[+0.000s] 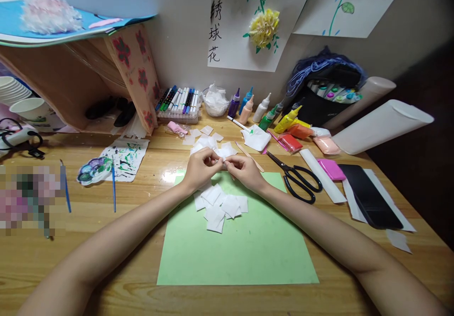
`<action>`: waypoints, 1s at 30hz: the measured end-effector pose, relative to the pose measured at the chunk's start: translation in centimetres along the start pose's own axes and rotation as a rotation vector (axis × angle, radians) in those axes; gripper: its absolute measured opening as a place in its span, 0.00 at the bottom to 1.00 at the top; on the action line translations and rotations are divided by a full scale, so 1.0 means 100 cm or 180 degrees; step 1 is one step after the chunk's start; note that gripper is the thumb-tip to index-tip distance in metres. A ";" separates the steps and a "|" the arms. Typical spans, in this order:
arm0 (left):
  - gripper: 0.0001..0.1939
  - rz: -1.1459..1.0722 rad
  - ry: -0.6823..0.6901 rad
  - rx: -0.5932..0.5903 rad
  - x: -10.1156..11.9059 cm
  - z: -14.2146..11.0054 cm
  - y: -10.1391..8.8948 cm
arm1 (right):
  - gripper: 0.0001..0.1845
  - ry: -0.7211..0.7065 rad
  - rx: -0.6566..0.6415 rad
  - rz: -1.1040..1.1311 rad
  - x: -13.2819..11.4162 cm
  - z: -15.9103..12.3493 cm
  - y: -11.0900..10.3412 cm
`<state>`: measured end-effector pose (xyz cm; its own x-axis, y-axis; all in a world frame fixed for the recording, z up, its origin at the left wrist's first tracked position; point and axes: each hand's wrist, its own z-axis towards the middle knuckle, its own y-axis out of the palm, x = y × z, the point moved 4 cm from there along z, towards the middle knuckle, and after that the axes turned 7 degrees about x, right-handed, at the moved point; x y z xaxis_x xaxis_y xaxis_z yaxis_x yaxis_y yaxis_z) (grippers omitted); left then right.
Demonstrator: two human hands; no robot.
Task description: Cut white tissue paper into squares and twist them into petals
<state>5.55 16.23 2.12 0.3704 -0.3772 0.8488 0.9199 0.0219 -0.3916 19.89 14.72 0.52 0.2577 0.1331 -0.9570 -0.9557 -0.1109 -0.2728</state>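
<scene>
one pale wall closes off the room beyond the green sheet, with one wooden desk running out on every side of it, its grain plain and glossy. one open orange box stands beyond the green sheet and to its left. the one green sheet lies flat on the desk. two drawings hang on the wall, beyond and above the green sheet. one black phone and one pair of scissors lie right of the green sheet, the scissors nearer. seven squeeze bottles stand beyond it; two blue brushes lie to its left. overlapping white paper squares, too layered to count, rest on its far half. over its far edge, two hands, left hand and right hand, meet, fingertips pinching one small white piece, mostly hidden.
</scene>
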 end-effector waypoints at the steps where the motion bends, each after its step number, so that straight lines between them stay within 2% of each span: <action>1: 0.08 -0.0015 -0.0014 -0.0011 0.000 0.000 0.000 | 0.13 0.0003 -0.0007 0.0013 0.000 0.000 0.000; 30: 0.09 -0.0009 0.0042 0.0016 0.001 -0.001 0.000 | 0.12 -0.0011 -0.0004 0.0071 -0.002 0.000 -0.001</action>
<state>5.55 16.09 2.14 0.3660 -0.3896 0.8451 0.9215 0.0254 -0.3874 19.92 14.67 0.76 0.2360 0.1341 -0.9625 -0.9609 -0.1152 -0.2516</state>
